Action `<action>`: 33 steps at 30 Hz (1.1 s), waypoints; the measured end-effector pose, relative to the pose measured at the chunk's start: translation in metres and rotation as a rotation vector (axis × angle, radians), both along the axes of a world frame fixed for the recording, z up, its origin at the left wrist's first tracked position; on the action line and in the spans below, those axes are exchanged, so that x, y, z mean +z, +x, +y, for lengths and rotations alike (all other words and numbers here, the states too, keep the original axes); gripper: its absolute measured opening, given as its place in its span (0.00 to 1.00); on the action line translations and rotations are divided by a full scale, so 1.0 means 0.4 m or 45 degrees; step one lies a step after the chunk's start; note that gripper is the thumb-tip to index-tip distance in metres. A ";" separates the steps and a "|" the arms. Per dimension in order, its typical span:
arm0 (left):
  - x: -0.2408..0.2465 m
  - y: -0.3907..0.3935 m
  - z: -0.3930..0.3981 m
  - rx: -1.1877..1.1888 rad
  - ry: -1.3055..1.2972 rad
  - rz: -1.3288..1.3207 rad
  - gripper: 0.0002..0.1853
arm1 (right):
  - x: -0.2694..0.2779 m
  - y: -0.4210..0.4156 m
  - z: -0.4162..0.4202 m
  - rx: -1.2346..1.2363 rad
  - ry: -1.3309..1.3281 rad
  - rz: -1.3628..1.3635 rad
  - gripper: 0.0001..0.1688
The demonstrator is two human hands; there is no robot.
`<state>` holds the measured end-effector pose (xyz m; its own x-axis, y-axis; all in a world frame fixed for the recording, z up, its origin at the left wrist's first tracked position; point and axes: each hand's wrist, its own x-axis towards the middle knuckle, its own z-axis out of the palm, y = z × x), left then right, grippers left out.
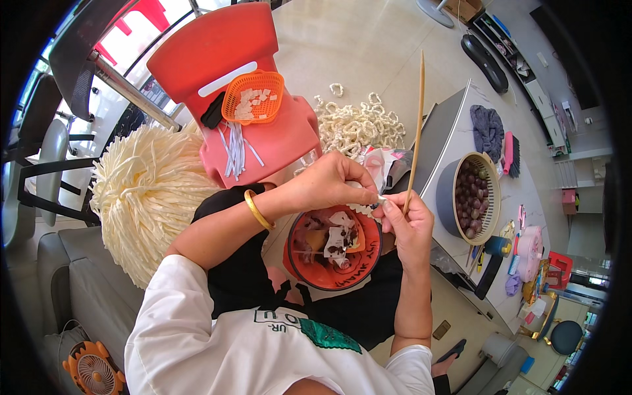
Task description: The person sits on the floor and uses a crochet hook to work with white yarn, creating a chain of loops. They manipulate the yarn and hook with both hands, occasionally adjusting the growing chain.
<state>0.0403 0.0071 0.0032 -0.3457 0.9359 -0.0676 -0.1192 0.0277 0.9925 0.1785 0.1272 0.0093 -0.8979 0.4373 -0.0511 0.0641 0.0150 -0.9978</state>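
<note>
My left hand (340, 182), with a gold bangle (258, 210) on its wrist, pinches a small white piece (381, 199) between thumb and fingertips. My right hand (409, 217) meets it there, its thumb and forefinger on the same piece. A long, thin wooden stick (418, 118) also sits in my right hand, pointing up and away from me. Below the left fingers hangs a bit of white twisted cord (363, 210), partly covered by the hand. Directly beneath both hands stands a waste bin (291, 259) with a red liner, holding wrappers and scraps.
Ahead is a red plastic chair (212, 44) bearing an orange basket (274, 106) of white squares and some white strips (236, 153). Cream loops (360, 123) lie heaped on the floor; a cream strand bundle (148, 197) is left. A grape colander (442, 197) stands on the right-hand table (459, 123).
</note>
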 end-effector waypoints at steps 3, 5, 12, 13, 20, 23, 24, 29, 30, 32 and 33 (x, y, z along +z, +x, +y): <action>0.004 0.006 -0.001 0.026 -0.021 -0.012 0.05 | 0.008 -0.006 -0.013 -0.020 0.103 -0.019 0.04; 0.010 0.008 -0.001 0.020 -0.033 -0.029 0.05 | 0.006 -0.008 -0.012 -0.010 0.174 -0.024 0.04; 0.000 -0.001 -0.009 -0.022 -0.025 0.092 0.04 | 0.002 -0.004 -0.004 0.069 0.072 -0.014 0.04; -0.003 -0.001 -0.009 -0.024 0.004 0.035 0.04 | -0.001 -0.002 -0.002 0.083 0.012 0.014 0.04; 0.002 -0.001 -0.010 0.002 0.066 -0.285 0.03 | 0.002 0.006 0.013 0.136 -0.203 0.137 0.03; 0.003 -0.007 -0.010 -0.057 0.061 -0.272 0.05 | 0.007 0.005 0.014 0.124 -0.269 0.153 0.03; 0.004 -0.005 -0.009 -0.052 0.075 -0.274 0.06 | 0.007 0.004 0.014 0.119 -0.280 0.153 0.03; 0.037 0.005 -0.010 -0.102 0.167 0.163 0.11 | 0.005 0.009 0.017 0.081 -0.289 0.134 0.04; 0.028 0.004 -0.009 -0.123 0.108 0.246 0.09 | 0.006 0.007 0.015 0.089 -0.289 0.127 0.04; 0.026 0.004 -0.011 -0.106 -0.015 0.261 0.07 | 0.023 -0.003 -0.006 0.038 -0.213 0.068 0.09; 0.029 0.005 -0.012 -0.098 -0.076 0.267 0.06 | 0.022 -0.005 -0.004 0.056 -0.108 0.027 0.09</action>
<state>0.0421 0.0025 0.0146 -0.2857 0.9566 -0.0575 0.0944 0.0878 0.9917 0.1766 0.1256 0.0182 -0.9172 0.3926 -0.0673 0.0443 -0.0673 -0.9967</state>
